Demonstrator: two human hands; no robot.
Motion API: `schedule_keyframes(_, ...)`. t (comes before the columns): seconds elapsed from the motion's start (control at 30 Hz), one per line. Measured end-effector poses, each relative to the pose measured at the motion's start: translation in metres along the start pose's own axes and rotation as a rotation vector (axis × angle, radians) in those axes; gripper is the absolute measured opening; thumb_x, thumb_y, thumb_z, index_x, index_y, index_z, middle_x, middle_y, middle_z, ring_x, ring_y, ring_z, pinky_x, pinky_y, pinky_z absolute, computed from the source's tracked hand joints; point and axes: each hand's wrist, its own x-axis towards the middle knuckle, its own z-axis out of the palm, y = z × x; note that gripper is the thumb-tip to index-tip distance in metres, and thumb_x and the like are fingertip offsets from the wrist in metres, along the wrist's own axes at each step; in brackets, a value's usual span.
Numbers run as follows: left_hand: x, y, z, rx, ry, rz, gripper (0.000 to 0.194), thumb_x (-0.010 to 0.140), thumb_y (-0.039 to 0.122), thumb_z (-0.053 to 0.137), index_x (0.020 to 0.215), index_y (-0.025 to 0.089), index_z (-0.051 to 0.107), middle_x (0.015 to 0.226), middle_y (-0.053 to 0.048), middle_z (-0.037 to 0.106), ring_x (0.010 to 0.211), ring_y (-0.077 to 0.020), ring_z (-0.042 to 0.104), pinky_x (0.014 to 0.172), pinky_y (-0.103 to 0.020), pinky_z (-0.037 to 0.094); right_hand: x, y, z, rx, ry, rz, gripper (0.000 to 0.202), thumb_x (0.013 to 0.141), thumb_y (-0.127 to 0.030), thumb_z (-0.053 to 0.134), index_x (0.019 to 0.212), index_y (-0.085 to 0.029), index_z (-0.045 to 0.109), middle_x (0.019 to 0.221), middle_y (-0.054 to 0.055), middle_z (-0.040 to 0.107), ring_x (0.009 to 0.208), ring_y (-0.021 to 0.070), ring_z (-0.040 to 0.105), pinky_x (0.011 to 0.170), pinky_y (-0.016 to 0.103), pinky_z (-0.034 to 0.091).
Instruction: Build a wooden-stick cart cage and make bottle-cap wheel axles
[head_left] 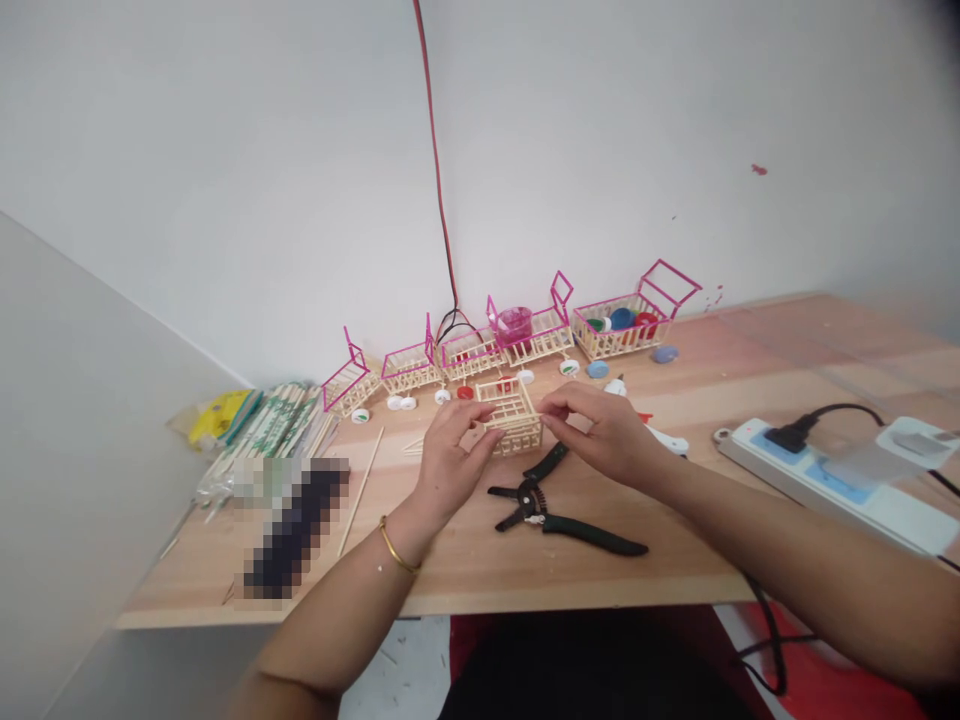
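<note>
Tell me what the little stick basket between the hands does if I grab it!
The stick basket would probably feel light, since it's mostly open gaps. It might snap if squeezed, being so thinly built. It probably wouldn't roll, as it's boxy.

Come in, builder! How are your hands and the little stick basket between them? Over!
Left hand at left side, right hand at right; exact grip unclear. Stick basket plain, no purple rim. Black-handled pliers close by, near side. Over.

Tbh I'm in some kind of craft workshop corner: wooden bench (450, 575), pliers (531, 497), power strip (810, 478), bundled sticks (266, 430), mini stick carts (471, 360) lined up by the wall (300, 150).
</note>
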Motion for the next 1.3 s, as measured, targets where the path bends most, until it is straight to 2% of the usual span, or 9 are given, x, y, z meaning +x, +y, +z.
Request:
schedule_keyframes(0.27,0.0,0.001,-0.001,-0.024,0.0,-0.008,0.011,0.082,0.02,0.063,0.093,0.016,0.063,0.088,-0.006,0.064,0.079,-0.014,0.058,0.067,-0.026,0.049,0.002,-0.001,0.0,-0.002,0.002,0.003,0.008,0.087,-0.02,0.052,0.088,-0.02,0.06,0.08,0.004,0.062,0.074,0.0161,0.057,0.068,0.03,0.046)
schedule_keyframes(0.57,-0.001,0.003,-0.003,0.084,0.048,0.097,0.008,0.083,0.018,0.062,0.091,0.016,0.065,0.085,-0.006,0.065,0.081,-0.0153,0.059,0.071,-0.03,0.05,0.003,0.001,-0.001,-0.01,-0.011,-0.011,0.008,0.087,-0.02,0.051,0.089,-0.02,0.059,0.081,0.004,0.062,0.074,0.0165,0.058,0.069,0.031,0.047)
schedule_keyframes(0.97,0.0,0.002,-0.005,0.092,0.066,0.135,0.006,0.083,0.016,0.062,0.088,0.016,0.064,0.083,-0.005,0.065,0.079,-0.0143,0.06,0.07,-0.029,0.05,0.0,0.006,-0.002,0.05,-0.024,0.1,0.014,0.086,-0.023,0.055,0.098,-0.02,0.062,0.09,0.005,0.068,0.079,0.0166,0.063,0.072,0.031,0.052)
schedule_keyframes(1.3,-0.001,0.002,-0.003,0.123,0.075,0.165,0.007,0.084,0.018,0.06,0.089,0.017,0.064,0.084,-0.006,0.065,0.08,-0.0156,0.06,0.071,-0.03,0.05,0.001,0.009,-0.004,0.031,-0.039,0.069,0.015,0.089,-0.028,0.051,0.094,-0.02,0.063,0.086,0.005,0.067,0.076,0.0166,0.06,0.067,0.03,0.049)
